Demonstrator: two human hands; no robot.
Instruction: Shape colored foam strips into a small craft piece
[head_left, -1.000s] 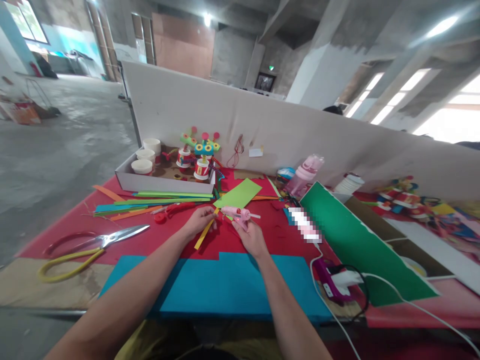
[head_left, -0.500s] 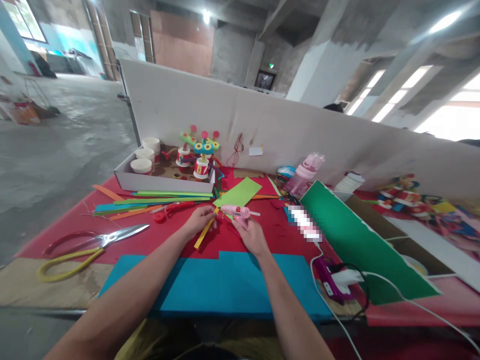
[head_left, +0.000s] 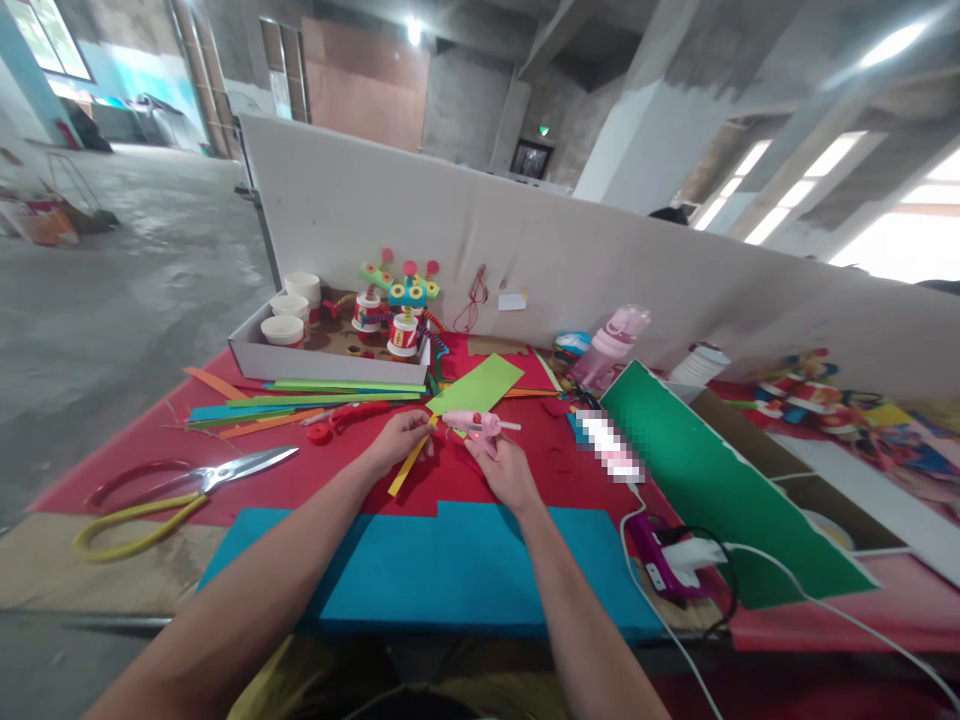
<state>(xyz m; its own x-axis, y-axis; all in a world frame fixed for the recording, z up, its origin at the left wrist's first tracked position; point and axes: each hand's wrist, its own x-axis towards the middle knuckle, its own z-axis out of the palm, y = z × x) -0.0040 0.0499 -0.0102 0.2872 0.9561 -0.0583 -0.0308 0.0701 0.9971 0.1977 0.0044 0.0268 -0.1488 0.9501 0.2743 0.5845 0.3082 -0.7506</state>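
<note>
Curled around its handle, the right hand (head_left: pixel 510 475) holds the pink glue gun (head_left: pixel 472 421) over the red table cover (head_left: pixel 551 485). Its long axis runs nearly sideways, nozzle toward the left hand (head_left: pixel 397 442), with a pale glue stick (head_left: pixel 511 427) jutting from the back end to the right. Thumb and fingers of the left hand pinch the yellow strip (head_left: pixel 406 470) near its upper end, beside the nozzle; the strip slants down to the left, toward the person. Whether nozzle and strip touch is too small to tell. Green paper (head_left: pixel 480 384) lies just beyond.
</note>
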